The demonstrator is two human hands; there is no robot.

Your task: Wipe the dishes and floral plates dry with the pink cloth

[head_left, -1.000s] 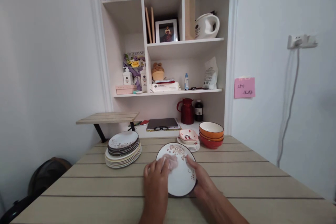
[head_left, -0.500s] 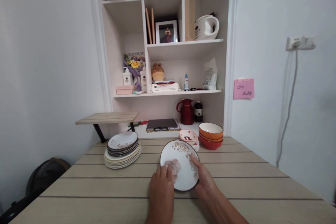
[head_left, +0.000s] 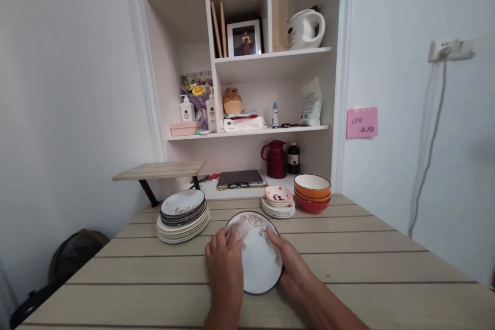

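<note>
A white plate (head_left: 260,268) with a dark rim and brown flower print is tilted up over the table in front of me. My right hand (head_left: 291,260) grips its right edge, thumb on the face and fingers underneath. My left hand (head_left: 225,258) is closed on a crumpled, pale pinkish tissue or thin cloth (head_left: 242,231), pressed to the upper left of the plate's face. Left of the hands stands a stack of plates (head_left: 183,216), dark-rimmed ones on top of pale-rimmed ones.
Behind the plate are small saucers with a strawberry-patterned dish (head_left: 278,195) on top. Orange and red bowls (head_left: 312,193) are stacked at the table's back right. Farther back are a laptop (head_left: 240,179), glasses (head_left: 238,185), a red jug (head_left: 276,159) and a small raised shelf (head_left: 158,170).
The plate has come left and nearer to me, with my right hand still on it. My left hand has moved the tissue from the plate's lower left to its upper left.
</note>
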